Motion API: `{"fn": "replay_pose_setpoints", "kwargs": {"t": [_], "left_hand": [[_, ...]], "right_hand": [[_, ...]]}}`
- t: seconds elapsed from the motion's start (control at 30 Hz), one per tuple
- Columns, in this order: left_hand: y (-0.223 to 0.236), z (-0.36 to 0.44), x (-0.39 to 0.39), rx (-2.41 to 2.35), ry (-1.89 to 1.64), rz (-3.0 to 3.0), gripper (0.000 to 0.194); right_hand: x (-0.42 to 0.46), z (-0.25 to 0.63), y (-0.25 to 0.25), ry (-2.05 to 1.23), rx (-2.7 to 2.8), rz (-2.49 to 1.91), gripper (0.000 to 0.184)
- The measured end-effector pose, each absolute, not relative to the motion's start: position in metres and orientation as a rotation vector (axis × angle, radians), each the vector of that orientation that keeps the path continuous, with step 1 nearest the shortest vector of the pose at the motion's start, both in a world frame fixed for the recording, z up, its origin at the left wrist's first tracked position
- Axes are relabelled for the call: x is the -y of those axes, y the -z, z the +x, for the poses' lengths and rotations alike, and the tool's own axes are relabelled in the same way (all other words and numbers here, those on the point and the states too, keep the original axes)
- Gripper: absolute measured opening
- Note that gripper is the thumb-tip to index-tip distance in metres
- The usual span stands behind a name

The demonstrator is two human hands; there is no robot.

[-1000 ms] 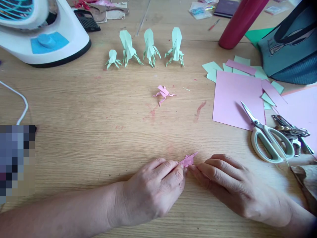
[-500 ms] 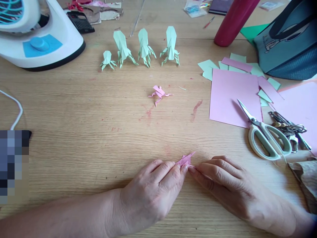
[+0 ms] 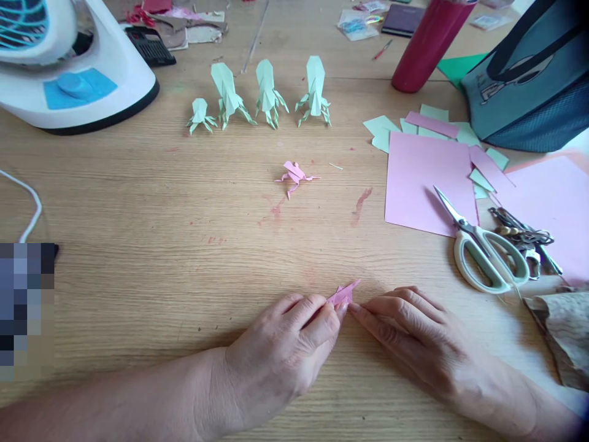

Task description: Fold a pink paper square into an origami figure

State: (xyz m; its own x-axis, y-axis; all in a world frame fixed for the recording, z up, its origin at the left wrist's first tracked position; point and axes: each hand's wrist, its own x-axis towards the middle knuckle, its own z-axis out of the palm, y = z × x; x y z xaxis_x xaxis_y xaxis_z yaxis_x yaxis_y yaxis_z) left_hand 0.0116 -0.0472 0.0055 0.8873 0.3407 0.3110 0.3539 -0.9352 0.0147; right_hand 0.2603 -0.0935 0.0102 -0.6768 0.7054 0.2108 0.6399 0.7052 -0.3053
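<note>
Low in the middle of the view, my left hand [image 3: 288, 347] pinches a small piece of pink folded paper [image 3: 343, 293], whose pointed end sticks out up and to the right. From the right, my right hand [image 3: 416, 337] comes in with its thumb and fingers pressed together at the paper's lower right side. Its fingertips cover whatever thin point they pinch there. Farther up the table lies a pink origami frog [image 3: 294, 174] with spread legs. Behind it stand several pale green origami figures [image 3: 315, 86] in a row.
White-handled scissors [image 3: 490, 258] rest partly on a pink sheet [image 3: 423, 178] at the right, beside keys [image 3: 529, 239]. Paper scraps [image 3: 381, 126], a red bottle [image 3: 430, 46] and a blue-grey bag [image 3: 519, 92] stand behind. A white fan [image 3: 110, 67] occupies the back left.
My right fingertips have shifted slightly at the paper's edge, and the thin pink point between the hands is now less visible. The view has moved a little; my left hand keeps its hold.
</note>
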Motion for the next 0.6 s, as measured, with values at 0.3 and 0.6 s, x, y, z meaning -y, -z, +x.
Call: {"fn": "replay_pose_setpoints", "kwargs": {"t": [0.3,0.6], "left_hand": [[0.002,0.010,0.045,0.493,0.410,-3.008,0.043],[0.002,0.009,0.045,0.545,0.402,-3.029,0.047]], "right_hand": [[0.097,0.254,-0.010,-0.245,2.590,-1.116,0.038],[0.101,0.268,-0.010,-0.180,2.617,-1.131,0.039]]}}
